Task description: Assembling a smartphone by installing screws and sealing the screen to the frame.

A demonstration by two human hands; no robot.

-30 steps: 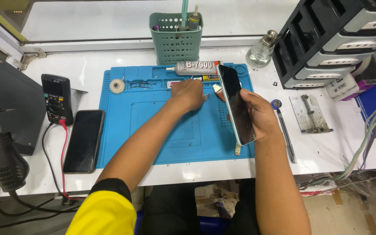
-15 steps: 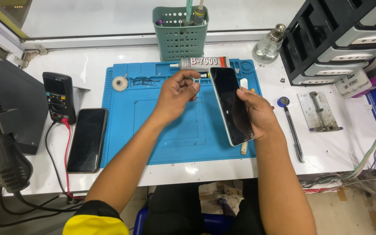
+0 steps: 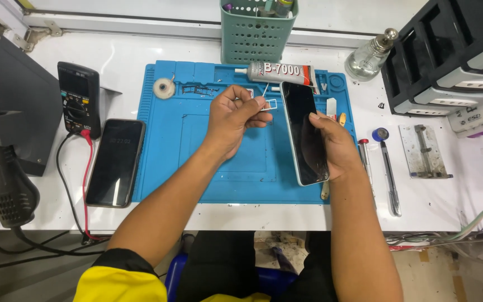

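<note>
Fingers of my left hand (image 3: 235, 114) are pinching a small pale tray (image 3: 268, 104) on a thin pin, too tiny for me to make out clearly; my right hand (image 3: 331, 146) is gripping a phone (image 3: 304, 132) from its right side, my palm hiding that edge; the two hands are staying apart, the tray hovering just beside the phone's upper left corner. Both are hanging over the blue mat (image 3: 169, 168), its left half lying bare; a glue tube (image 3: 278, 71) is sitting just behind, a green basket (image 3: 255, 33) being cut off at the top edge. The phone is showing me its dark screen, its long axis running away from me, its top leaning slightly left. Another phone (image 3: 115, 162) is lying on the white table (image 3: 23, 215), well left.
</note>
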